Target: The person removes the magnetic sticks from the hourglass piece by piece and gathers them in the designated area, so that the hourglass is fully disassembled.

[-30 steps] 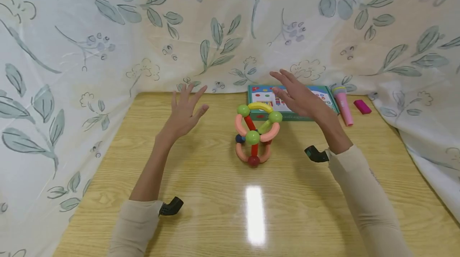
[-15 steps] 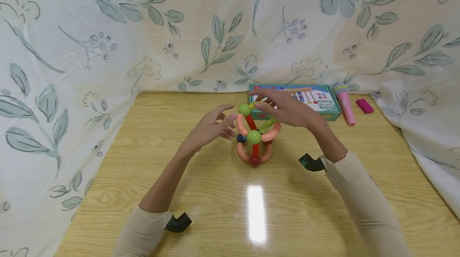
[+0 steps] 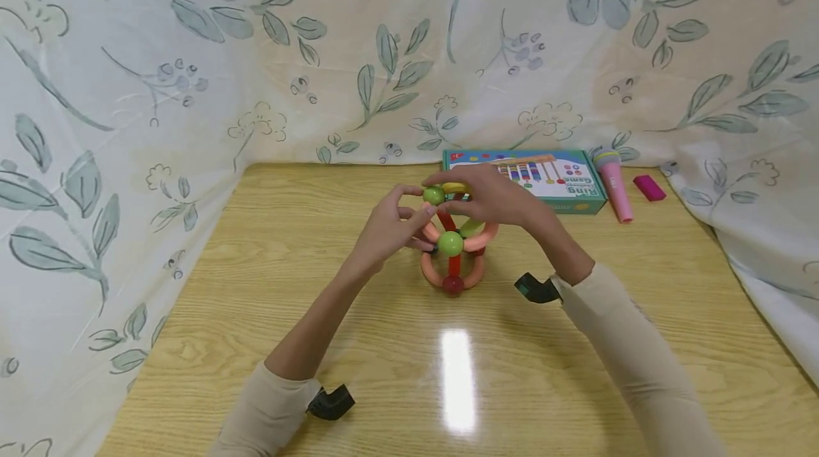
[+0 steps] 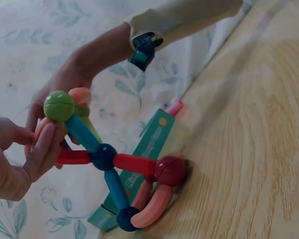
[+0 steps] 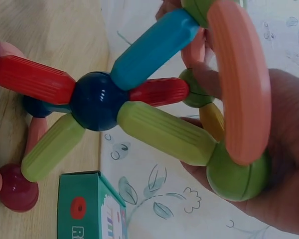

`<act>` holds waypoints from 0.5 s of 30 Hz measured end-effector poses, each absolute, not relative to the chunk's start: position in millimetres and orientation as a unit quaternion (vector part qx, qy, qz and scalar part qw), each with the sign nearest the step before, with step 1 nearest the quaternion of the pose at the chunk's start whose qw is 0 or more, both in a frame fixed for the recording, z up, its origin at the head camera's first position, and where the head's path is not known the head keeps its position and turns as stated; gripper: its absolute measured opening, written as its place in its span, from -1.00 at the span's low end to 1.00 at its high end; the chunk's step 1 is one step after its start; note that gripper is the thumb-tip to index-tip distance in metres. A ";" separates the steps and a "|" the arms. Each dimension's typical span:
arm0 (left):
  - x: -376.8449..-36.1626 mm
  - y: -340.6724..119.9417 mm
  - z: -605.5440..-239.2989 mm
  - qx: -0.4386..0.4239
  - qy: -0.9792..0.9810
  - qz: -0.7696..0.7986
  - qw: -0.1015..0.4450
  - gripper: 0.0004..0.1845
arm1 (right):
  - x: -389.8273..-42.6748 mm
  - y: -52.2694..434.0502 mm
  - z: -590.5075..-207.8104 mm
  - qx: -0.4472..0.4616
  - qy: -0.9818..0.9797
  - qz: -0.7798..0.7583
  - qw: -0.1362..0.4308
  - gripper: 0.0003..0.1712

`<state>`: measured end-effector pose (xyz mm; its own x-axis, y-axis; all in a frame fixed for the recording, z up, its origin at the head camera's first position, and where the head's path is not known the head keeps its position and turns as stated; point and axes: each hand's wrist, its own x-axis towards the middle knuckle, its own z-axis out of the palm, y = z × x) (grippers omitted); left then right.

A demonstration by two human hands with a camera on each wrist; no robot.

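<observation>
Gripping multicoloured plastic rod-and-ball toy frame (image 3: 456, 240) at frame centre: left hand (image 3: 386, 229) pinches its left side by green ball (image 3: 434, 195), fingers curled. Right hand (image 3: 493, 195) curls over top, holding yellow curved bar (image 3: 456, 187). Toy stands on glossy wooden table (image 3: 358, 343), below teal game box (image 3: 537, 176) and pink toy microphone (image 3: 612, 183).

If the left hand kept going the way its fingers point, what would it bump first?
Probably the ball toy: the left hand already pinches its near side, fingers pointing right. Past it is the right hand.
</observation>
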<state>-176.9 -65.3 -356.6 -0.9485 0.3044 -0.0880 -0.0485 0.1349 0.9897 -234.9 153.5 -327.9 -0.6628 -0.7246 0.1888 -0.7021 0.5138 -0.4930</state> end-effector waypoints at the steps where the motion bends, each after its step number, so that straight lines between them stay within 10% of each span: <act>1: -176.6 -64.6 -356.4 0.084 0.737 0.657 0.135 -0.45 | -235.0 153.0 -328.2 -0.411 0.868 -0.278 0.021 -0.48; 15: -176.3 -59.5 -353.1 0.066 0.716 0.679 0.148 -0.47 | -236.0 151.0 -327.9 -0.408 0.868 -0.281 0.024 -0.50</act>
<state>-176.3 -59.5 -353.1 -0.9474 0.2954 -0.1234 -0.1072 0.0706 0.9917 -236.0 151.0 -327.9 -0.6661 -0.7221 0.1869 -0.6948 0.5096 -0.5075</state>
